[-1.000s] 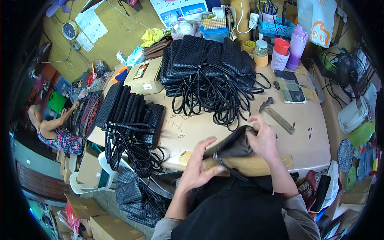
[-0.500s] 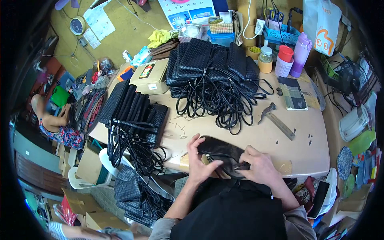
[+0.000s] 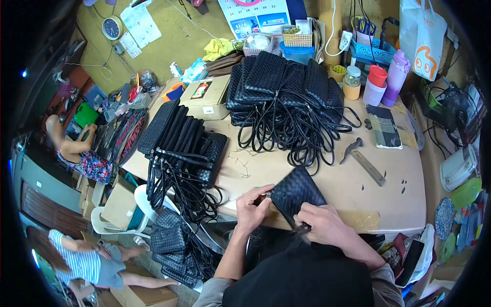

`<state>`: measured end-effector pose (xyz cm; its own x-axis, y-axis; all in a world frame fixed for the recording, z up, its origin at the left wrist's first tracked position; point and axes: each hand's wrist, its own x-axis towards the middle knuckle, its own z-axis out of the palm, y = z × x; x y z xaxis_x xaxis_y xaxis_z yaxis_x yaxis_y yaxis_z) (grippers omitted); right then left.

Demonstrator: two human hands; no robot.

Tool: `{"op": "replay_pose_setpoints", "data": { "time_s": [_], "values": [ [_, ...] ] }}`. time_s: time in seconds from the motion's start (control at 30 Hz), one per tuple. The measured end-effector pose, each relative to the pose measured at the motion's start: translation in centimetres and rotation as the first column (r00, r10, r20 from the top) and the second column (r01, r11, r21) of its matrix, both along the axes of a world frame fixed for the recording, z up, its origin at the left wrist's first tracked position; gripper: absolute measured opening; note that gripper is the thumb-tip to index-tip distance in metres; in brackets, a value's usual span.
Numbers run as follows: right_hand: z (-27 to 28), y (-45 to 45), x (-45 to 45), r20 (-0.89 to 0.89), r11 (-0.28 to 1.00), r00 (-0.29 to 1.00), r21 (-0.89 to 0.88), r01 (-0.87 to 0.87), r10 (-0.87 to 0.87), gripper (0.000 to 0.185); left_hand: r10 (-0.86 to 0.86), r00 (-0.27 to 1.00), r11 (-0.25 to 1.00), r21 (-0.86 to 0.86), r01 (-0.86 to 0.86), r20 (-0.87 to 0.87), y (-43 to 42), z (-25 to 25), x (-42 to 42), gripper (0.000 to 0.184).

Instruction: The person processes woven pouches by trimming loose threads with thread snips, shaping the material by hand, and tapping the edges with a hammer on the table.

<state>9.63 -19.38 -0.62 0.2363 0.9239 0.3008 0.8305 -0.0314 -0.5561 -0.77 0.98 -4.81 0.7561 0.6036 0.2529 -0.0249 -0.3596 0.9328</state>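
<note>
A black woven pouch point(image 3: 297, 190) is held over the front edge of the table. Pinched on its left corner is my left hand point(image 3: 251, 209), fingers closed. My right hand point(image 3: 323, 223) is closed on the pouch's lower right edge, near a dark strap end that hangs under the fingers. Behind it lies a big pile of black woven pouches point(image 3: 266, 74) with looped straps. Another row of black pouches point(image 3: 166, 128) stands to the left, its straps hanging over the table edge. A hammer point(image 3: 365, 165) lies right of the held pouch.
On the table point(image 3: 404, 204) are a cardboard box point(image 3: 207, 97), a notebook point(image 3: 383, 127), a jar point(image 3: 352, 82) and a purple bottle point(image 3: 397, 79). More pouches point(image 3: 169, 240) sit low at the left by a white chair point(image 3: 146, 202). One person point(image 3: 84, 158) sits far left; another point(image 3: 84, 261) is lower left.
The pouch has turned from its open, dark-lined side to its woven face, and both hands have shifted their hold. A person in a striped top has come into view at lower left.
</note>
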Motion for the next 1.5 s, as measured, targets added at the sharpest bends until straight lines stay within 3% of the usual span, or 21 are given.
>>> {"op": "replay_pose_setpoints", "data": {
  "time_s": [0.03,0.1,0.17,0.23,0.3,0.37,0.4,0.47,0.6,0.73,0.8,0.83,0.9,0.93,0.97,1.03,1.07,1.2,1.3,1.33,1.5],
  "values": [
    [1.1,0.1,0.1,0.002,1.000,1.000,0.002,0.000,0.000,0.024,-0.086,0.995,0.994,-0.060,0.089,0.056,0.4,-0.4,0.1,0.036],
    [3.0,0.3,-0.1,-0.110,0.944,0.985,0.286,0.163,-0.137,0.029,-0.169,0.979,0.976,-0.122,0.182,0.110,0.4,-0.7,0.0,0.032],
    [4.5,0.9,0.6,-0.085,0.920,0.954,0.254,0.300,-0.288,0.041,-0.306,0.933,0.903,-0.254,0.347,0.188,0.1,-0.5,0.2,0.031],
    [4.0,1.6,1.7,-0.039,0.938,0.949,0.145,0.316,-0.313,0.036,-0.397,0.896,0.869,-0.233,0.436,0.199,-0.3,1.3,0.4,0.033],
    [2.6,2.0,2.4,-0.050,0.925,0.936,0.146,0.351,-0.348,0.031,-0.504,0.863,0.838,-0.243,0.488,-0.007,-0.6,3.0,0.6,0.037],
    [2.3,2.2,2.4,-0.066,0.913,0.924,0.143,0.383,-0.377,0.025,-0.489,0.871,0.825,-0.302,0.478,0.044,-0.9,3.3,0.9,0.037],
    [2.2,2.4,2.0,-0.076,0.894,0.907,0.158,0.420,-0.413,0.021,-0.407,0.911,0.910,-0.052,0.410,0.061,-1.1,3.1,1.2,0.034],
    [1.9,2.7,1.5,-0.091,0.875,0.891,0.165,0.454,-0.445,0.017,-0.191,0.980,0.916,0.371,0.156,0.061,-2.0,3.1,1.5,0.026],
    [1.1,3.0,1.5,-0.146,0.872,0.893,0.197,0.449,-0.427,0.016,-0.015,0.985,0.924,0.378,-0.053,0.174,-3.9,1.5,1.8,0.012],
    [0.3,2.9,2.2,-0.280,0.854,0.860,0.186,0.485,-0.427,0.015,-0.032,0.966,0.919,0.387,-0.073,0.258,-4.0,-0.4,2.1,0.009],
    [0.5,2.6,2.6,-0.364,0.854,0.830,0.147,0.499,-0.422,0.015,-0.036,0.942,0.991,0.130,-0.008,0.334,-3.9,-1.7,2.3,0.007],
    [0.6,2.5,2.8,-0.446,0.855,0.794,0.109,0.507,-0.414,0.015,-0.040,0.941,0.992,0.130,-0.004,0.335,-4.1,-1.7,2.3,0.007],
    [0.4,2.4,2.9,-0.435,0.848,0.801,0.138,0.511,-0.412,0.017,0.008,0.899,0.900,-0.395,0.184,0.438,-4.5,-1.6,2.2,0.005],
    [0.5,2.4,2.8,-0.437,0.847,0.801,0.143,0.512,-0.410,0.016,-0.043,0.915,0.948,-0.272,0.164,0.401,-3.8,-1.6,1.9,0.008],
    [0.6,2.4,2.7,-0.439,0.846,0.801,0.148,0.511,-0.407,0.016,-0.045,0.915,0.948,-0.272,0.166,0.401,-3.5,-1.2,1.7,0.008],
    [0.6,2.4,2.5,-0.428,0.844,0.813,0.181,0.505,-0.395,0.014,-0.128,0.964,0.989,0.104,0.106,0.232,-3.7,1.6,1.4,0.021],
    [0.7,2.4,2.3,-0.416,0.843,0.826,0.212,0.495,-0.381,0.013,-0.118,0.976,0.985,0.148,0.092,0.181,-3.9,2.7,1.3,0.029],
    [1.6,2.5,1.5,-0.369,0.854,0.863,0.257,0.452,-0.346,0.013,-0.178,0.984,0.982,0.071,0.176,0.015,-3.5,2.7,0.6,0.025],
    [1.5,2.6,1.2,-0.282,0.837,0.889,0.325,0.441,-0.359,0.013,-0.087,0.967,0.989,-0.100,0.113,0.238,-4.2,1.9,0.7,0.010],
    [1.4,2.6,1.1,-0.287,0.834,0.884,0.319,0.450,-0.368,0.013,-0.087,0.968,0.989,-0.100,0.113,0.237,-4.3,1.7,0.9,0.010],
    [1.1,2.6,1.3,-0.343,0.823,0.856,0.289,0.489,-0.387,0.014,-0.026,0.955,0.967,0.248,-0.050,0.295,-4.9,1.1,1.5,0.010]
  ]
}}
